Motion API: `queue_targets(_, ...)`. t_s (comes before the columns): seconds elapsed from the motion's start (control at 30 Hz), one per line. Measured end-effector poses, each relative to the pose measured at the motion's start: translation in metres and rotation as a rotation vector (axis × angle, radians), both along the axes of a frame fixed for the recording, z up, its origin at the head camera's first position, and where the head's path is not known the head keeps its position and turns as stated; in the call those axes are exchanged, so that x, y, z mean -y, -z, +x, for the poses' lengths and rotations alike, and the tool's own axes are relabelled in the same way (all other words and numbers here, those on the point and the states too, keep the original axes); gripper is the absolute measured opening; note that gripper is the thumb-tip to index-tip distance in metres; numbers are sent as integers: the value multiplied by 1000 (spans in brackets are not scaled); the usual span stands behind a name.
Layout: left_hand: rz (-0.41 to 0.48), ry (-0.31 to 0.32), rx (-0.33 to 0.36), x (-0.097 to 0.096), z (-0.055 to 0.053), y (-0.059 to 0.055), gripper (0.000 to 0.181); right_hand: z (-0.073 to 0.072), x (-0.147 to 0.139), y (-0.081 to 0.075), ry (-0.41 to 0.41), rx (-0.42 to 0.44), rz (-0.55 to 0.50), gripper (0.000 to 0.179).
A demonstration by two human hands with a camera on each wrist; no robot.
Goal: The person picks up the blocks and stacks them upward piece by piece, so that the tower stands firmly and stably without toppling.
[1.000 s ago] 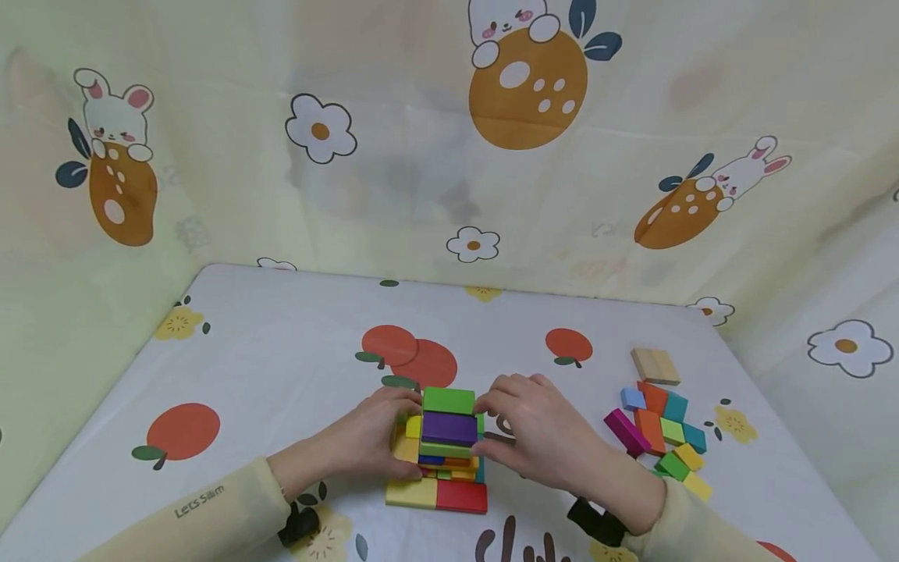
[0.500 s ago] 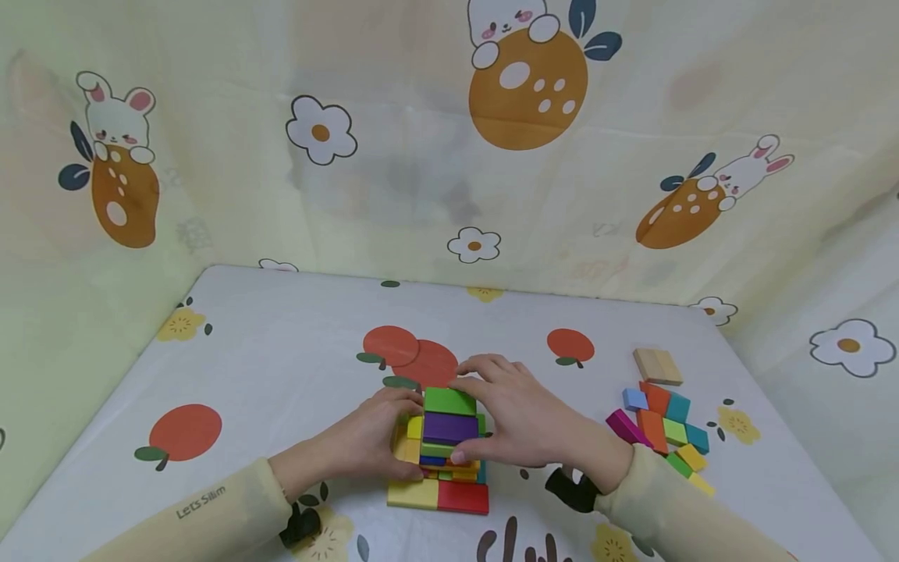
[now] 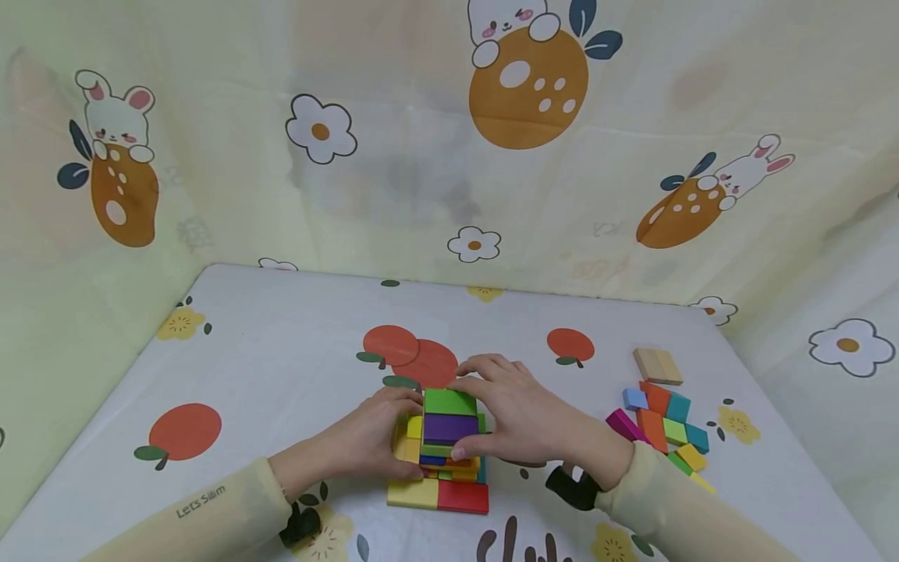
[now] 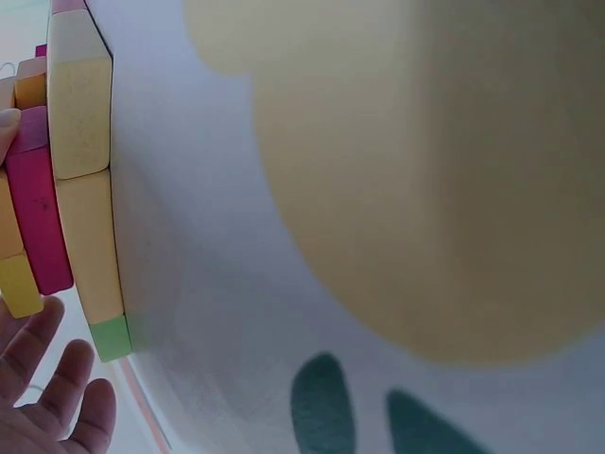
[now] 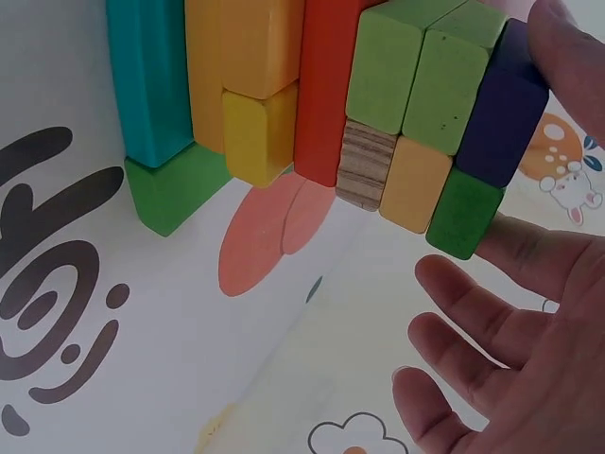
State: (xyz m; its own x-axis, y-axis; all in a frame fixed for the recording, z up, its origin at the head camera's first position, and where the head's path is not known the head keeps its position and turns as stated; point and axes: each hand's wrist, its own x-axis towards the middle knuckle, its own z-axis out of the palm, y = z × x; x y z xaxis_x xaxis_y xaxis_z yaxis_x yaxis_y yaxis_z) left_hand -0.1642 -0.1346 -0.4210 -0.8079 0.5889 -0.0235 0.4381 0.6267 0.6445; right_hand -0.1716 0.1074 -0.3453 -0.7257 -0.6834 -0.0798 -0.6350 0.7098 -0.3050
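Note:
A tower of coloured wooden building blocks stands mid-table, with a red block (image 3: 463,498) in its bottom layer. A green block (image 3: 449,401) and a purple block (image 3: 450,428) lie side by side on top. My left hand (image 3: 375,437) holds the tower's left side, thumb in front and fingers behind; the left wrist view has its thumb near a magenta block (image 4: 40,203). My right hand (image 3: 516,417) pinches the top layer front to back: thumb at the purple block (image 5: 504,104), index finger behind the green block (image 5: 463,216). Its other fingers spread free.
Loose coloured blocks, among them an orange block (image 3: 651,431) and a magenta block (image 3: 625,425), lie together at the right. Plain wooden blocks (image 3: 657,366) sit behind them. A printed cloth (image 3: 302,336) covers the table, and a curtain (image 3: 393,187) hangs behind it.
My right hand has moved left and in over the tower's top, its thumb and index finger settling at the front and back. My left hand has stayed in place.

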Motion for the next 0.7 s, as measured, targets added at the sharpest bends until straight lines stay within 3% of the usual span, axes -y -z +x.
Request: queue_targets(0.7, 8, -6, 12, -1, 1, -1, 62, 4, -3, -5, 58, 40, -8, 75)
